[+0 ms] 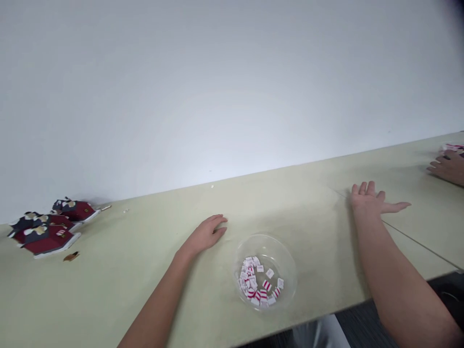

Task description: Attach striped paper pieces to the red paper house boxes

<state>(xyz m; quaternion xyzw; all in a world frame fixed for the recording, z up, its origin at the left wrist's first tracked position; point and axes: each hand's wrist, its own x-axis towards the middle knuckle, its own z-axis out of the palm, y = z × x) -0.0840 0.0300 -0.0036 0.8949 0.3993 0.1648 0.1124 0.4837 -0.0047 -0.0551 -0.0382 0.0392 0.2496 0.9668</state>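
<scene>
Bowl of clear plastic (288, 261), holding small white and red-striped pieces (251, 282), stands on the table (108, 290) near my half-open, empty left hand (210, 233); my right hand (370, 199), spread palm-up, holds nothing.

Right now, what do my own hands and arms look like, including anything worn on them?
Your left hand and right hand show no gloves. The left forearm and right forearm are bare, with no sleeve, watch, bracelet, cable or marking to be seen.
</scene>
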